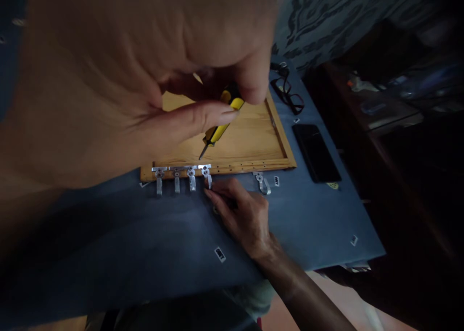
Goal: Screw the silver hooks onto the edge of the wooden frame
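My left hand (152,75) looms large in the upper left, thumb and fingers closed around a small yellow-and-black screwdriver (219,130). Its tip points down, slightly above the fourth metal hook (206,171) on the front rail of a wooden frame (250,165). At that hook's curved lower end, my right hand (246,210) pinches with thumb and forefinger. Three similar metal hooks, among them one (159,179) at the left end, line the same rail. Small dark holes dot the rail to the right. Behind my left hand, part of the frame's wooden panel is hidden.
Another metal hook (263,183) lies loose on the blue-covered table (163,239). Right of the frame are a black phone (316,152) and dark-rimmed glasses (288,95). Small printed labels, such as one label (220,254), are scattered about. Dark furniture (398,176) stands beyond the right edge.
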Demonstrator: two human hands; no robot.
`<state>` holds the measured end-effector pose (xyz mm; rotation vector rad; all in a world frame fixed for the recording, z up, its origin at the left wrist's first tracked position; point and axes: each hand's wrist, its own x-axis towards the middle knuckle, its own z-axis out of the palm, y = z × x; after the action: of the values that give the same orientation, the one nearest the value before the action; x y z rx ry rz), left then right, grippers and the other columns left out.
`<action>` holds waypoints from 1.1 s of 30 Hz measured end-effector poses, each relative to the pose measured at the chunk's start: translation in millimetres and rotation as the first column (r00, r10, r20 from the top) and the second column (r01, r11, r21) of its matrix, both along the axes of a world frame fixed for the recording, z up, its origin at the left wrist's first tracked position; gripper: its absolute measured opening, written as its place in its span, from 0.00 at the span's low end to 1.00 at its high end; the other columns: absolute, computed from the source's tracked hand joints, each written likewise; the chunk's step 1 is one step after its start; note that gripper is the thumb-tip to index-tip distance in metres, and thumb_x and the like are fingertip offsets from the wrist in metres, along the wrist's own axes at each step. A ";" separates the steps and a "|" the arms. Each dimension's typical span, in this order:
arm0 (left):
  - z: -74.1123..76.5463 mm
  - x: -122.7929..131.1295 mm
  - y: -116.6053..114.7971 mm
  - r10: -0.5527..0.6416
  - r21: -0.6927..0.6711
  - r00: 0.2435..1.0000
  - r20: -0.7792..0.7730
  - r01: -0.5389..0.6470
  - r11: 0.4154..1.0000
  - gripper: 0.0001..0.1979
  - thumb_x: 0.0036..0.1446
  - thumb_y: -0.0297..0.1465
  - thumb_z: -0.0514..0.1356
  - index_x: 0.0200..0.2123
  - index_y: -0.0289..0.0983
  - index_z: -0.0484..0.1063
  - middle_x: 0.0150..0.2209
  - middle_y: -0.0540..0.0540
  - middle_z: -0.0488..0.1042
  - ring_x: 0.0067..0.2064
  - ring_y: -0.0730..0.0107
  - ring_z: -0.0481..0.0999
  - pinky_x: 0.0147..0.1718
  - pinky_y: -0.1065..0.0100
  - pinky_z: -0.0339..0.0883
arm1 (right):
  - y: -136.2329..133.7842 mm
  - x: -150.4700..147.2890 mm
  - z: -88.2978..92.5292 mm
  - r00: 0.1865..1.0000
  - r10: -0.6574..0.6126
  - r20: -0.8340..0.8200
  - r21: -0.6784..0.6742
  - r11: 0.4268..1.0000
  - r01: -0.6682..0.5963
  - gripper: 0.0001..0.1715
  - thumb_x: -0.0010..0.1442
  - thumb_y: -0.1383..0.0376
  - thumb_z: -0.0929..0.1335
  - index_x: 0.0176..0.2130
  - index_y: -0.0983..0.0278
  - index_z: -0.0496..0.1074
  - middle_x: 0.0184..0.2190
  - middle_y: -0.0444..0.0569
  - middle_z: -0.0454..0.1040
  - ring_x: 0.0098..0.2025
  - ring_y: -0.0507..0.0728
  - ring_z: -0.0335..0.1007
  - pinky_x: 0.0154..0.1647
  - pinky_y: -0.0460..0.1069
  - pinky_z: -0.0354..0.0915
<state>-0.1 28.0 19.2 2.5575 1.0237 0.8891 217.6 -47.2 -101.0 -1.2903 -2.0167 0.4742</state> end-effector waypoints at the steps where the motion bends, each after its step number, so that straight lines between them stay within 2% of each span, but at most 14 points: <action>1: 2.2 1.4 -0.7 -0.022 -0.001 1.000 -0.014 0.022 1.000 0.13 0.65 0.36 0.50 0.49 0.49 0.70 0.47 0.62 0.70 0.51 0.66 0.80 0.47 0.57 0.70 | 0.0 -0.4 0.3 1.000 -0.003 0.001 -0.010 1.000 0.003 0.07 0.67 0.60 0.69 0.36 0.59 0.75 0.26 0.41 0.80 0.24 0.51 0.77 0.28 0.44 0.70; 3: 4.5 2.5 -1.2 -0.035 -0.005 0.999 0.009 0.035 0.999 0.11 0.65 0.36 0.50 0.47 0.48 0.70 0.44 0.63 0.70 0.51 0.68 0.79 0.47 0.59 0.69 | -0.1 -1.4 0.9 1.000 -0.007 0.000 -0.016 1.000 0.007 0.08 0.67 0.60 0.69 0.36 0.59 0.75 0.27 0.41 0.80 0.24 0.51 0.76 0.28 0.44 0.71; 6: 4.5 2.2 1.1 0.016 -0.004 0.997 0.072 -0.016 1.000 0.10 0.67 0.35 0.51 0.45 0.49 0.71 0.43 0.63 0.72 0.49 0.73 0.78 0.47 0.60 0.70 | 0.1 -3.4 2.1 1.000 -0.010 -0.004 -0.014 1.000 0.010 0.07 0.67 0.60 0.69 0.37 0.58 0.76 0.27 0.41 0.80 0.24 0.51 0.76 0.29 0.44 0.71; 8: 4.7 2.2 4.0 -0.063 0.041 0.998 -0.009 0.063 0.997 0.08 0.66 0.33 0.54 0.44 0.49 0.71 0.41 0.63 0.74 0.49 0.73 0.78 0.43 0.64 0.71 | 0.5 -5.0 3.2 1.000 -0.013 -0.001 -0.015 1.000 0.013 0.06 0.67 0.61 0.69 0.37 0.59 0.76 0.27 0.41 0.80 0.24 0.51 0.76 0.29 0.44 0.71; 11: 6.9 3.9 6.4 -0.095 0.116 0.995 -0.003 0.095 0.989 0.08 0.64 0.28 0.55 0.39 0.45 0.73 0.37 0.62 0.76 0.45 0.75 0.79 0.39 0.67 0.69 | 1.5 -7.1 4.9 1.000 -0.008 0.007 -0.012 1.000 0.008 0.07 0.67 0.61 0.69 0.37 0.59 0.76 0.27 0.41 0.80 0.23 0.50 0.75 0.28 0.44 0.70; 17: 9.6 10.1 1.4 -0.076 0.139 0.996 0.046 0.070 0.988 0.08 0.63 0.27 0.56 0.36 0.43 0.74 0.33 0.66 0.76 0.35 0.83 0.76 0.37 0.71 0.65 | 2.6 -10.1 6.7 1.000 -0.002 -0.005 -0.006 1.000 0.002 0.06 0.67 0.61 0.69 0.37 0.60 0.75 0.27 0.40 0.80 0.24 0.50 0.75 0.29 0.43 0.70; 20: 8.5 10.4 1.3 -0.072 0.139 0.996 0.049 0.064 0.988 0.08 0.63 0.26 0.56 0.37 0.43 0.74 0.33 0.64 0.77 0.34 0.82 0.76 0.35 0.72 0.66 | 2.4 -10.3 6.9 1.000 0.003 -0.009 -0.020 1.000 -0.003 0.06 0.67 0.62 0.69 0.37 0.60 0.75 0.27 0.41 0.80 0.23 0.50 0.75 0.28 0.43 0.70; 25: 7.7 8.9 3.5 -0.123 0.111 0.988 0.091 0.112 0.987 0.07 0.61 0.25 0.58 0.37 0.42 0.74 0.36 0.64 0.78 0.42 0.78 0.79 0.38 0.71 0.68 | 3.4 -9.8 6.2 1.000 0.002 -0.011 -0.008 1.000 -0.002 0.07 0.67 0.62 0.69 0.37 0.60 0.74 0.26 0.40 0.79 0.22 0.50 0.74 0.27 0.43 0.69; 30: 10.2 9.5 3.2 -0.101 0.132 0.991 0.089 0.089 0.987 0.07 0.57 0.23 0.63 0.35 0.40 0.76 0.33 0.65 0.79 0.34 0.82 0.77 0.35 0.74 0.67 | 4.0 -11.2 8.2 1.000 0.010 -0.014 -0.018 1.000 -0.010 0.07 0.67 0.63 0.69 0.36 0.60 0.74 0.25 0.40 0.79 0.23 0.49 0.74 0.26 0.43 0.68; 33: 11.3 10.7 2.6 -0.110 0.141 0.989 0.095 0.096 0.985 0.06 0.56 0.22 0.64 0.34 0.39 0.77 0.31 0.64 0.79 0.34 0.83 0.77 0.33 0.76 0.65 | 3.3 -11.6 9.0 1.000 0.000 -0.008 -0.022 1.000 0.000 0.07 0.67 0.62 0.69 0.37 0.60 0.75 0.26 0.40 0.79 0.22 0.49 0.74 0.27 0.43 0.68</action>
<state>10.6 30.6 30.5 2.6161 0.8195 1.0839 205.9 -43.9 -92.0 -1.2994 -2.0100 0.5028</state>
